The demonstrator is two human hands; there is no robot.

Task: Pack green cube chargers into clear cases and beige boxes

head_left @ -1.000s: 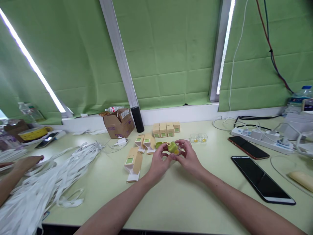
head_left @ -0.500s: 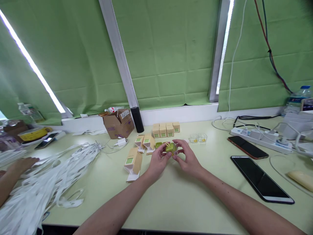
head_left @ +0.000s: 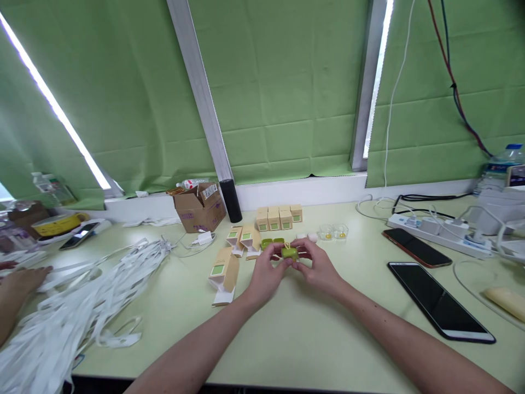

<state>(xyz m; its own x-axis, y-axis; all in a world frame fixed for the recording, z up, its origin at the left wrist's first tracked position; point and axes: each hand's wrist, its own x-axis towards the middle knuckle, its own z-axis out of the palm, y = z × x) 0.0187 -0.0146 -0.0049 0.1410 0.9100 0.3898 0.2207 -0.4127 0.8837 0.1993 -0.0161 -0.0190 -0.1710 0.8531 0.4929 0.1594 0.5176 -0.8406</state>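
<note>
Both hands meet above the tabletop around a small green case [head_left: 290, 254] with a yellowish loop on top. The fingers and thumb of my left hand [head_left: 264, 273] pinch its left side. Those of my right hand [head_left: 320, 269] close on its right side. Just behind my left fingers lie two green pieces [head_left: 266, 242], partly covered. Small pale round pieces [head_left: 312, 237] sit beyond my right fingers, near two clear cups [head_left: 327, 232] with yellow bottoms. Open kraft boxes [head_left: 223, 271] with green labels lie left of my left hand.
A row of closed kraft boxes [head_left: 274, 218] stands behind the hands. A cardboard carton [head_left: 200, 208] and black cylinder [head_left: 231, 201] are at the back. White straps [head_left: 90, 295] cover the left, beside another person's hand [head_left: 27, 282]. Phones [head_left: 438, 300] and a power strip [head_left: 438, 234] lie right.
The green case has been turned more level between my hands, and my right fingers have come lower. The other person's hand has shifted left.
</note>
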